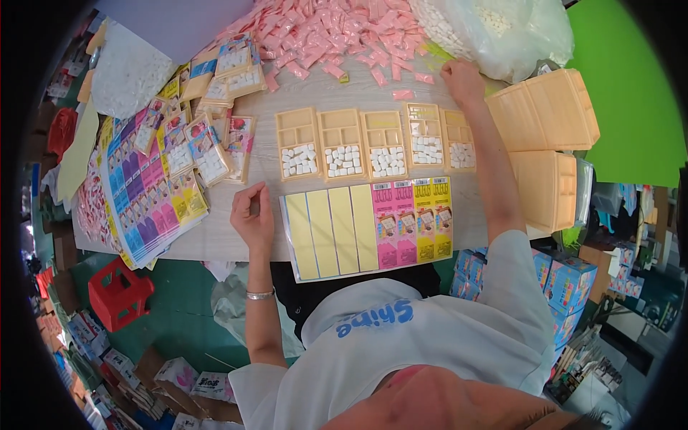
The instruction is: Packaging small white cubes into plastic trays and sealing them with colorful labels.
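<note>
My right hand reaches to the far side of the table, fingers curled beside small yellow-green pieces; whether it grips one is hidden. My left hand rests at the table's near edge, fingers curled in, their contents hidden. Between my arms stands a row of several cream compartment trays with white pieces in their near sections. Yellow-green strips show in the far slot of the fourth tray. Nearer me lies a printed sheet, its left strips plain yellow, its right ones pink and yellow.
Pink packets are heaped at the back, beside a clear bag of white pieces. Filled, labelled trays pile up at left over printed sheets. Stacked cream trays stand at right. A red stool is on the floor.
</note>
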`<action>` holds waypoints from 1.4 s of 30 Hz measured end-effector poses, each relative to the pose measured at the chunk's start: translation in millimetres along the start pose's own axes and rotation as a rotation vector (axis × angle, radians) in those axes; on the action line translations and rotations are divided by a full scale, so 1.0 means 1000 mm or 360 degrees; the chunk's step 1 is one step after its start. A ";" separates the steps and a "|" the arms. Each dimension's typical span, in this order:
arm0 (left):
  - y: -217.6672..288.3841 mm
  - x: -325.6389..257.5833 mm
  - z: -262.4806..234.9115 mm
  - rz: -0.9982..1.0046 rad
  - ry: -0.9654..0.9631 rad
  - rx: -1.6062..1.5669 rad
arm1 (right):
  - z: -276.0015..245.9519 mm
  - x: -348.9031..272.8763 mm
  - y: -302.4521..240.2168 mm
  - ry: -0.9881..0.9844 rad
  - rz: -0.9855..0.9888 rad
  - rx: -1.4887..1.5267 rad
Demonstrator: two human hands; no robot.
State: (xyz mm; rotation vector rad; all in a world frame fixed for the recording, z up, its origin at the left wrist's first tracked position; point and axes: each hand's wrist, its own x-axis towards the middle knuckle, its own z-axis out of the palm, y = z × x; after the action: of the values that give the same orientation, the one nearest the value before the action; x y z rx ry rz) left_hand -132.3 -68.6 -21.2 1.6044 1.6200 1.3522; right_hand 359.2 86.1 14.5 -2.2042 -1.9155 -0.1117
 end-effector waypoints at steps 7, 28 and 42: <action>0.008 0.004 0.007 0.0064 -0.0047 0.0170 | 0.021 0.023 0.017 -0.0238 0.0095 -0.0365; 0.026 0.013 0.000 0.0635 -0.0645 0.0881 | -0.011 -0.026 -0.118 0.0021 -0.0395 0.0258; 0.015 0.056 0.050 0.0711 -0.0501 0.0738 | 0.021 0.035 -0.022 -0.0220 0.0217 -0.0314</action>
State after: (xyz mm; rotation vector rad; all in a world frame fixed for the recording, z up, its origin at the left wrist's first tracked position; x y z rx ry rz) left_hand -92.4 -3.5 -11.2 2.4282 1.5029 0.8737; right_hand 341.1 127.8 3.3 -2.5258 -1.8887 -0.1344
